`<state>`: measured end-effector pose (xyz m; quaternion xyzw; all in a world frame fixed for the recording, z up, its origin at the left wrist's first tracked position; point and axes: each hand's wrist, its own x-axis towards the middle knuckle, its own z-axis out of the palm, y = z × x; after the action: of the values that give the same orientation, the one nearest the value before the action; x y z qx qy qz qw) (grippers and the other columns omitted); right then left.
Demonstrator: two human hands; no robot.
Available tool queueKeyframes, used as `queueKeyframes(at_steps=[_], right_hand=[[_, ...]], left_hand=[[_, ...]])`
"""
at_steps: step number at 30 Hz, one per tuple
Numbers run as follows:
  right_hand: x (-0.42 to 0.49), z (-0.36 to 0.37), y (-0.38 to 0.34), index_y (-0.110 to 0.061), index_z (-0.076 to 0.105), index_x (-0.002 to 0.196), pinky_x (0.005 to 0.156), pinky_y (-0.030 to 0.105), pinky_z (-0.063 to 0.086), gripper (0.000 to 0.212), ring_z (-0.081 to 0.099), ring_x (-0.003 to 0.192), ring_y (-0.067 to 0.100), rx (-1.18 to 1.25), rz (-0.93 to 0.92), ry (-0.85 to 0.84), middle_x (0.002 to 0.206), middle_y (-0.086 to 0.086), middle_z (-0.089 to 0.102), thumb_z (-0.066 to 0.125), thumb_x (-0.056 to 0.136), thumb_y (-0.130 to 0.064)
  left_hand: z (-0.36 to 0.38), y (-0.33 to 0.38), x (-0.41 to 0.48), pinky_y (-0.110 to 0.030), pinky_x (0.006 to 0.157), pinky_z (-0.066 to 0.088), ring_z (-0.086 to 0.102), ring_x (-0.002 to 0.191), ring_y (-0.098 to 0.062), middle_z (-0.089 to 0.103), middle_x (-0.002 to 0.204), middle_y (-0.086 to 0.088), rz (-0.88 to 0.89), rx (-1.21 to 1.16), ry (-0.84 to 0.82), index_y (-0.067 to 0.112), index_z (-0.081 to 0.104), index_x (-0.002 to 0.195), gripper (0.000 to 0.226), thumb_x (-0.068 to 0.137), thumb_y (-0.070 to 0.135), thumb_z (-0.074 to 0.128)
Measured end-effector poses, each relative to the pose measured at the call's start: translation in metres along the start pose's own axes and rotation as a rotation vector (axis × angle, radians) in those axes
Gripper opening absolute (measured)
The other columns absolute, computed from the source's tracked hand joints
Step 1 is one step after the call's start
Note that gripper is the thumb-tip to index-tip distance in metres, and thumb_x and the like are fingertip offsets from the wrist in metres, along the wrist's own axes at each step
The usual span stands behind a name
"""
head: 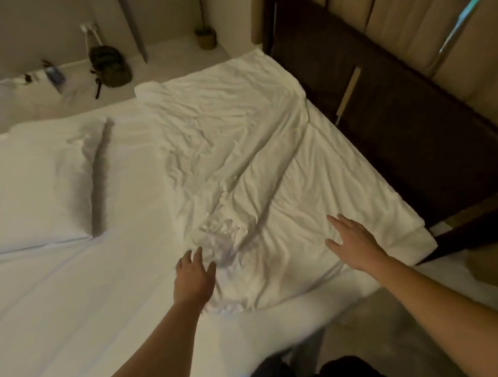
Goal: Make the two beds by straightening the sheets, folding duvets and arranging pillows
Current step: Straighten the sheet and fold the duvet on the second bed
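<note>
"While I look down over the bed, I see the crumpled white duvet [237, 147] spread across its right half, reaching the far edge and the right-hand corner. My left hand [193, 274] is wide, fingers spread, at the duvet's bunched near edge. My right hand [353, 240] is flat and open over the smoother part. Whether either palm presses the cloth, I cannot tell."

"What lies around it?"

"To the left, a plump white pillow [25, 188] lies on the smooth white sheet [69, 296], apart from the duvet. A dark wooden panel [386, 114] runs close along the bed's right side, with beige pleated curtains [406, 6] behind it. Beyond the far edge, a dark green backpack [109, 66] sits on a pale ledge, and a small woven pot [206, 37] stands in the corner."

"Anything in the way?"

"Only the duvet's own creases, heaped between my hands."
</note>
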<state>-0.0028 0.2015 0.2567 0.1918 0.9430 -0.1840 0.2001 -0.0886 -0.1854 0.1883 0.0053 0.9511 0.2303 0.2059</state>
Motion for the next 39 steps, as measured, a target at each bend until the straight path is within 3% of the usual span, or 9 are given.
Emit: queueKeyframes(at_steps=[12, 17, 25, 30, 34, 37, 39], right_hand=[[0.213, -0.016, -0.058, -0.027, 0.019, 0.159, 0.121, 0.039, 0.023, 0.067, 0.022, 0.149, 0.025, -0.287, -0.425, -0.217, 0.166, 0.001, 0.017, 0.044, 0.1, -0.048], [0.29, 0.001, -0.099, -0.025, 0.028, 0.156, 0.118, 0.041, 0.029, 0.065, 0.03, 0.146, 0.026, -0.339, -0.617, -0.231, 0.163, 0.004, 0.026, 0.053, 0.098, -0.041], [0.37, 0.058, -0.142, -0.026, 0.031, 0.155, 0.117, 0.037, 0.029, 0.063, 0.032, 0.145, 0.025, -0.414, -0.723, -0.191, 0.16, 0.003, 0.033, 0.056, 0.097, -0.029], [0.401, 0.086, -0.166, -0.026, 0.042, 0.148, 0.112, 0.038, 0.037, 0.058, 0.04, 0.137, 0.025, -0.393, -0.822, -0.106, 0.151, 0.0, 0.045, 0.062, 0.093, -0.023], [0.423, 0.109, -0.193, -0.024, 0.043, 0.149, 0.109, 0.041, 0.041, 0.06, 0.043, 0.135, 0.025, -0.333, -0.809, -0.103, 0.148, 0.001, 0.05, 0.063, 0.092, -0.019], [0.439, 0.124, -0.203, -0.02, 0.053, 0.14, 0.101, 0.042, 0.047, 0.051, 0.051, 0.124, 0.032, -0.337, -0.743, -0.092, 0.135, 0.008, 0.059, 0.065, 0.09, -0.021], [0.446, 0.133, -0.203, -0.019, 0.066, 0.121, 0.089, 0.04, 0.051, 0.03, 0.058, 0.111, 0.033, -0.363, -0.699, -0.042, 0.118, 0.009, 0.067, 0.064, 0.091, -0.022]], left_hand=[[0.026, 0.003, 0.025, -0.05, 0.118, 0.036, 0.021, 0.154, -0.03, 0.03, 0.165, -0.011, -0.405, -0.094, 0.109, 0.022, 0.028, 0.162, 0.074, 0.1, 0.051, 0.056], [0.067, 0.0, 0.04, -0.05, 0.118, 0.034, 0.023, 0.152, -0.033, 0.031, 0.165, -0.012, -0.567, -0.163, 0.157, 0.021, 0.027, 0.162, 0.08, 0.097, 0.05, 0.063], [0.143, -0.035, 0.085, -0.052, 0.119, 0.034, 0.039, 0.14, -0.042, 0.045, 0.151, -0.022, -0.616, -0.202, 0.285, 0.005, 0.025, 0.16, 0.1, 0.083, 0.032, 0.084], [0.162, -0.058, 0.103, -0.055, 0.12, 0.031, 0.034, 0.142, -0.045, 0.039, 0.153, -0.026, -0.643, -0.224, 0.499, 0.004, 0.027, 0.157, 0.099, 0.081, 0.029, 0.084], [0.165, -0.079, 0.114, -0.054, 0.121, 0.029, 0.031, 0.146, -0.043, 0.036, 0.158, -0.023, -0.712, -0.331, 0.491, 0.009, 0.019, 0.162, 0.101, 0.083, 0.023, 0.081], [0.162, -0.093, 0.119, -0.053, 0.105, 0.043, 0.042, 0.132, -0.041, 0.059, 0.135, -0.011, -0.799, -0.49, 0.443, 0.023, 0.028, 0.158, 0.086, 0.085, 0.026, 0.074], [0.164, -0.103, 0.12, -0.046, 0.083, 0.045, 0.053, 0.108, -0.043, 0.067, 0.108, -0.007, -0.768, -0.424, 0.377, 0.021, 0.055, 0.131, 0.05, 0.083, 0.031, 0.065]])
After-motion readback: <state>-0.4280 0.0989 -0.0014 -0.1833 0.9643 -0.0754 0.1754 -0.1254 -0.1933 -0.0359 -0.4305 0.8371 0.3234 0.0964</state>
